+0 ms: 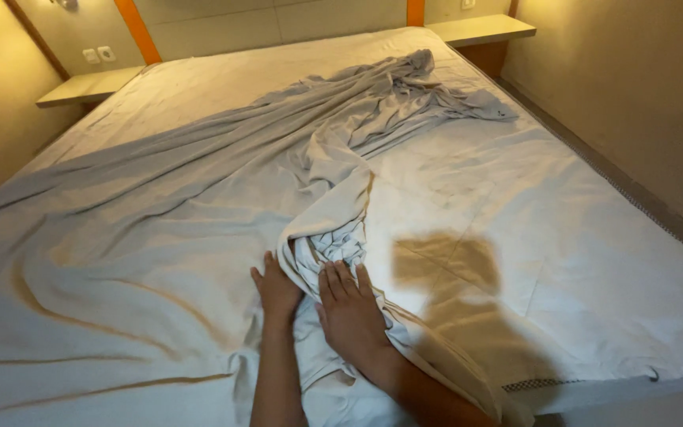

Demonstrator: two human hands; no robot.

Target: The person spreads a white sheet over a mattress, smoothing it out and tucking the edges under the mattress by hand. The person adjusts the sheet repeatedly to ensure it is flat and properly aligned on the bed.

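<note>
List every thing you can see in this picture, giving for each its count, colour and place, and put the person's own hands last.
Bed: one, white cover, fills the middle of the room.
Sheet: one, pale grey-white, spread over the bed's left half, bunched in a ridge toward the far right corner.
Shelves: two, pale tops, at the two far corners of the bed.
Wall sockets: two, white, on the far wall at left.
Orange strips: two, upright on the far wall.
Left hand: one, flat on the sheet beside the bunched fold.
Right hand: one, fingers on the bunched fold.
</note>
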